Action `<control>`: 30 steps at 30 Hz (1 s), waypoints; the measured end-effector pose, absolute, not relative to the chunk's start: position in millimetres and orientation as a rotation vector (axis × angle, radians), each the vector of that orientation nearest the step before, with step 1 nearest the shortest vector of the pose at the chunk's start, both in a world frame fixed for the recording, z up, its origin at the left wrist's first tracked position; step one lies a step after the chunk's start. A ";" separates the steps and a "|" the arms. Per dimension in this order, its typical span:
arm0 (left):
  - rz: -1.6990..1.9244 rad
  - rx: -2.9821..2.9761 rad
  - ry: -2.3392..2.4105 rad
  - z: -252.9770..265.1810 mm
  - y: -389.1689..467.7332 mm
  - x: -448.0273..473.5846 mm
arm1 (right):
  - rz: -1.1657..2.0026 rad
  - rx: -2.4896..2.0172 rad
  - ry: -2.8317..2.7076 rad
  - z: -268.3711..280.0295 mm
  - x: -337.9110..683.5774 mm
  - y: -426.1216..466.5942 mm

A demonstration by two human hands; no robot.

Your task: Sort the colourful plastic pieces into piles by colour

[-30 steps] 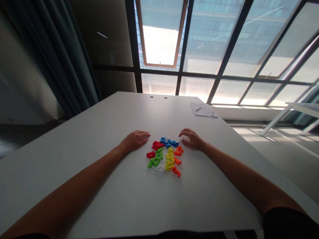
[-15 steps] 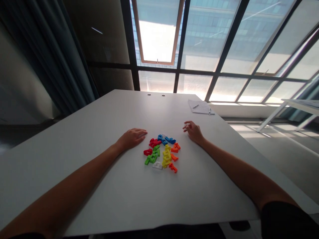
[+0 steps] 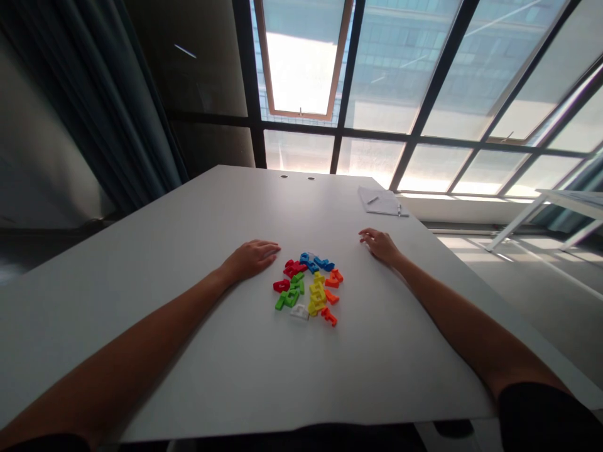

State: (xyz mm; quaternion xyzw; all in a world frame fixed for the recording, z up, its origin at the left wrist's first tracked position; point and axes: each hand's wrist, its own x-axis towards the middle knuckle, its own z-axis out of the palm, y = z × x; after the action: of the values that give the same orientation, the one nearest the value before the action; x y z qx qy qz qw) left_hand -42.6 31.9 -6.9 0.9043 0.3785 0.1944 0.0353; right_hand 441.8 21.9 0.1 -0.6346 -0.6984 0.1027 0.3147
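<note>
My left hand (image 3: 253,258) lies flat on the white table (image 3: 264,370), fingers stretched out and holding nothing. My right hand (image 3: 379,245) rests on the table at the right, fingers loosely bent and apart, with nothing visible in them. Between my hands, nearer the left one, lies a loose ring of small plastic pieces shaped like letters or numbers. It has red pieces (image 3: 294,269), blue pieces (image 3: 311,262), green pieces (image 3: 291,296), yellow pieces (image 3: 317,296), orange pieces (image 3: 332,297) and a white piece (image 3: 300,311) at the near side.
Papers (image 3: 379,201) with pens on them lie at the table's far right. Two round holes (image 3: 297,177) sit near the far edge. Beyond stand tall windows (image 3: 377,75), a dark curtain (image 3: 89,94) at left and another white table (image 3: 565,199) at right.
My right hand has moved a little to the right, away from the coloured pieces, and its fingers lie lower and flatter. My left hand and the pieces stay in place.
</note>
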 end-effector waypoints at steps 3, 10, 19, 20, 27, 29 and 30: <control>0.605 2.771 1.162 -6.6 32.4 -42.4 | 0.139 -1.691 -1.856 -2.2 446.5 22.5; 0.598 2.769 1.158 -5.9 32.6 -42.3 | 0.401 -1.599 -1.694 -3.7 455.7 24.9; 0.629 2.762 1.147 -8.2 33.4 -42.7 | 0.766 -1.401 -1.341 -0.6 452.3 24.2; 0.625 2.762 1.149 -8.4 33.6 -42.6 | 0.766 -1.432 -1.351 0.1 453.1 23.9; 0.601 2.771 1.156 -6.7 32.7 -42.2 | 0.086 -1.720 -1.639 0.4 458.5 24.3; 0.612 2.770 1.153 -6.4 32.5 -42.1 | -0.152 -1.670 -1.692 -0.8 458.5 23.3; 0.615 2.770 1.152 -6.3 32.4 -42.1 | -0.235 -1.641 -1.746 -1.5 458.2 22.4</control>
State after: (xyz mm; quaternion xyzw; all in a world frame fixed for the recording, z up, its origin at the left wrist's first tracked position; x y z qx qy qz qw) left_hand -42.1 32.4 -6.3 0.9039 0.3757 0.2006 0.0395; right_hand 458.2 22.4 -1.5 -0.6362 -0.6769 -0.0910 0.3589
